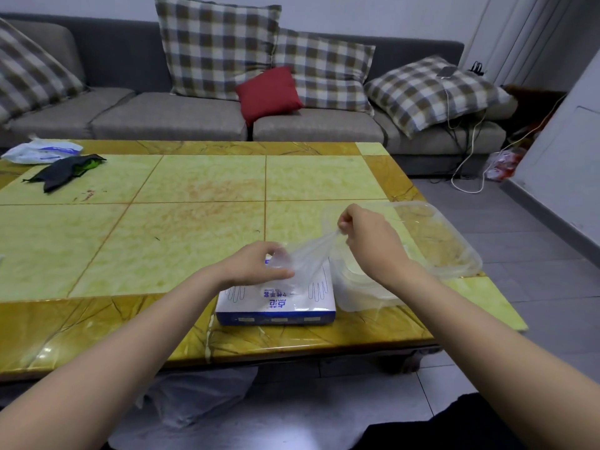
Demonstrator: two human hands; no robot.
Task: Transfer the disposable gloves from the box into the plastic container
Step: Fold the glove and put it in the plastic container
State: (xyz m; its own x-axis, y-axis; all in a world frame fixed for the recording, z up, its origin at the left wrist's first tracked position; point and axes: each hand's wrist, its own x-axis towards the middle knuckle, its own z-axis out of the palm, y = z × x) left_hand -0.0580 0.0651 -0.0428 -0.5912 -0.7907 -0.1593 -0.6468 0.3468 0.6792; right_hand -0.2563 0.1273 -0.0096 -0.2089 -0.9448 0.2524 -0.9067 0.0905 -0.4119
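Observation:
A white and blue glove box lies flat near the table's front edge. Over its far end, my left hand holds one end of a thin clear glove. My right hand pinches the glove's other end, stretched up and to the right. Behind my right hand a clear plastic container rests on the table's right corner. A clear lid lies just right of the box, partly under my right wrist.
The yellow-green tiled table carries a black cloth and a white plastic packet at the far left. A grey sofa with checked cushions stands behind. Cables trail on the floor at the right.

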